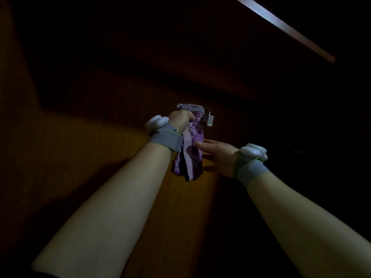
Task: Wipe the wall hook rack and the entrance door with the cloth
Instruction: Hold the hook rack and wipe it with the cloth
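Head view, very dark. Left hand (181, 119) fisted round top of purple cloth (190, 151), pressing it to brown wooden door (100, 157); cloth hangs below wrist. Small pale metal fitting (208, 121) just beside cloth (kind unclear). Right hand (217, 157) open, fingers spread, fingertips touching cloth's lower part. Grey wristbands (166, 140) on both wrists.

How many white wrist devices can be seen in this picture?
2. One white device sits on the left wrist beside the cloth; the other device sits on the right wrist. Dark areas may hide more.
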The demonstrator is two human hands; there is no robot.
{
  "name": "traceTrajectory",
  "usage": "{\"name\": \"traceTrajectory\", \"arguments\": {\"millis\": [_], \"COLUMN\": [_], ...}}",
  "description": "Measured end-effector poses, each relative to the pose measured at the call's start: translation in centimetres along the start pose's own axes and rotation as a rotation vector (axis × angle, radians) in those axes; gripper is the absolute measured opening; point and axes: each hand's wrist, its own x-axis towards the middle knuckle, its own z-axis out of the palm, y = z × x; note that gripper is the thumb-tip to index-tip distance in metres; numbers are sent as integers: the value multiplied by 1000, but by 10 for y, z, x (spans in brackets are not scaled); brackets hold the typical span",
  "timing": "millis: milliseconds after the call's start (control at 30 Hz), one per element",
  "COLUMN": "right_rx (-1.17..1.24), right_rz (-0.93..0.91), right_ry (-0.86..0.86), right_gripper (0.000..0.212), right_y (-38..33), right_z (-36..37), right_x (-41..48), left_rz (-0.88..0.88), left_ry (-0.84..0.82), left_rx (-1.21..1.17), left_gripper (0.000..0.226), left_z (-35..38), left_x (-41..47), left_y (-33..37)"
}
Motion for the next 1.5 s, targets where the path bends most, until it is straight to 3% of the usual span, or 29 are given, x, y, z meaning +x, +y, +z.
{"name": "traceTrajectory", "arguments": {"millis": [133,267,467,700,833,1000,1100,1167,1333,1500], "right_rx": [94,105,61,-54,-67,-64,-31,24,92,118], "right_rz": [-88,-171,-197,-215,-221,-259,-250,-256,-175,-55], "right_ry": [117,195,176,245,246,229,197,152,-41,-232], "right_gripper": [22,34,39,41,42,43,45,43,54,62], "right_y": [3,0,-9,-23,-24,-21,-14,-7,16,44], "right_z": [14,5,-14,-26,-29,-30,-29,-26,-22,-29], "right_x": [12,11,-5,-20,-25,-33,-40,-45,-61,-77], "left_rz": [94,73,29,-29,-49,-34,-43,-66,-112,-137], "left_ry": [-51,-50,-8,2,-16,-9,6,-15,-50,-88], "left_rx": [-78,-25,-108,-247,-193,-215,-436,-534,-481,-362], "left_gripper": [57,57,59,30,44,42,26,32,40,16], "left_z": [5,7,12,15,15,15,14,12,11,20], "left_x": [0,4,1,-15,-22,-31,-42,-47,-64,-78], "left_y": [3,2,-3,0,7,9,0,-8,-25,-38]}}
